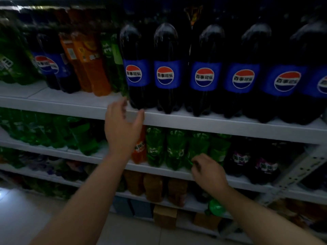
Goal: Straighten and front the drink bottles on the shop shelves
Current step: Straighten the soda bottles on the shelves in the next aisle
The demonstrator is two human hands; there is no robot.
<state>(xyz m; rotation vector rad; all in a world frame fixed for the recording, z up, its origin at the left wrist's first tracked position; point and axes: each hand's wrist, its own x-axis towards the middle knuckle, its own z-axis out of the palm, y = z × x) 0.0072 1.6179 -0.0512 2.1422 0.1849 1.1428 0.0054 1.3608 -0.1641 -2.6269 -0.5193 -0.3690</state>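
Several large cola bottles with blue labels stand in a row at the front of the upper shelf (177, 119), the leftmost one (137, 68) beside green and orange bottles (90, 62). My left hand (122, 128) is raised, fingers spread, just below and left of that leftmost cola bottle, holding nothing. On the shelf below stand several green bottles (175, 149) and an orange one (140, 149). My right hand (207, 170) hovers with curled fingers in front of the green bottles' bases; whether it touches one is unclear.
Purple-labelled dark bottles (265, 163) stand right of the green ones. More green bottles (83, 137) fill the left of the lower shelf. Brown bottles (154, 188) and cardboard boxes (164, 214) sit lower down. A perforated metal upright (304, 167) stands at the right. The light is dim.
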